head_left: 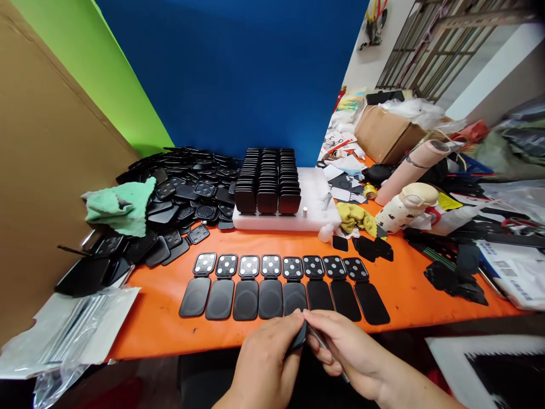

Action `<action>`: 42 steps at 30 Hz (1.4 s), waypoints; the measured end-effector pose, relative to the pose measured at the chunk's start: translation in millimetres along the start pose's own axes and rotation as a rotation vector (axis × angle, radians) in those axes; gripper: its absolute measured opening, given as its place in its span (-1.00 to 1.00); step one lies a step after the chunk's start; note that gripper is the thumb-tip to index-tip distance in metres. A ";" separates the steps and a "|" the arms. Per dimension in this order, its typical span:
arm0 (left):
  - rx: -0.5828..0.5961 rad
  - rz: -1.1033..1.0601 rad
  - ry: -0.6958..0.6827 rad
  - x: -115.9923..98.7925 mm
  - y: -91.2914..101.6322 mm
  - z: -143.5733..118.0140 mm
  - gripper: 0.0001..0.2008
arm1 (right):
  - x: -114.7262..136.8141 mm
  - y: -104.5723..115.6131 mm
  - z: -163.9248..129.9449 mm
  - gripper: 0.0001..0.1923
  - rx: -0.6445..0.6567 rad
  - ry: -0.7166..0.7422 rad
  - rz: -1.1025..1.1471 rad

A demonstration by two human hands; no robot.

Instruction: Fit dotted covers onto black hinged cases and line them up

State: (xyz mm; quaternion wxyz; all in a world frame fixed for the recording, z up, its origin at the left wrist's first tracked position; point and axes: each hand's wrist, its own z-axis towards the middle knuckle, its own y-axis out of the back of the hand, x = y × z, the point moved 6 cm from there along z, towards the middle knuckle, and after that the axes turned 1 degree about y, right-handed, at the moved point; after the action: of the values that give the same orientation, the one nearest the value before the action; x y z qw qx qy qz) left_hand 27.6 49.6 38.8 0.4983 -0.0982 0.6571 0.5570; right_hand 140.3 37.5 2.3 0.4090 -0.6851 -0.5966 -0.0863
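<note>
My left hand [266,358] is closed around a black flat piece [300,339], mostly hidden by the fingers. My right hand [344,346] grips a slim grey metal rod-like tool [319,337]; its tip meets the piece at the left thumb, and I cannot make out its kind. Both hands are together at the table's front edge. Just beyond them lies a row of several unfolded black hinged pads [271,297]. Their smaller upper halves [271,265] show light round dots in a five-spot pattern.
Stacked black pads [268,199] stand on a white foam block [310,218]. Left of it is a heap of black pads [183,193] with a green cloth [121,205]. Bottles [409,205], a yellow cloth [355,218] and black scraps [457,281] are at right. A blue panel [238,74] rises behind.
</note>
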 end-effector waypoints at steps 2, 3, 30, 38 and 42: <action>0.003 0.024 -0.012 -1.4 1.2 -1.0 -0.51 | -3.7 -1.8 2.5 -0.64 -0.031 0.023 0.025; 0.012 0.013 -0.010 -1.4 1.0 -2.0 -0.51 | -5.6 -2.7 3.5 -0.65 -0.045 0.036 0.044; -0.252 -0.466 -0.124 0.7 3.5 -10.2 -0.53 | -13.8 -11.0 -11.0 -0.74 0.135 -0.252 0.444; -0.237 -0.574 -0.059 0.7 -10.8 3.0 -0.73 | -14.7 17.4 -6.4 -0.60 -0.106 -0.023 0.225; -0.305 -0.898 0.374 23.1 -31.7 17.2 -0.85 | 8.8 41.9 -24.6 -0.75 -0.333 0.410 -0.473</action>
State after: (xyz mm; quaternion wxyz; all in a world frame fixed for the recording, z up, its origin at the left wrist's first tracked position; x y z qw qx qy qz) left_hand 47.5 62.3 3.0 0.5423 -0.5409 0.5391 0.3504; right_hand 189.0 29.6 4.5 0.3716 -0.5537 -0.6222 -0.4103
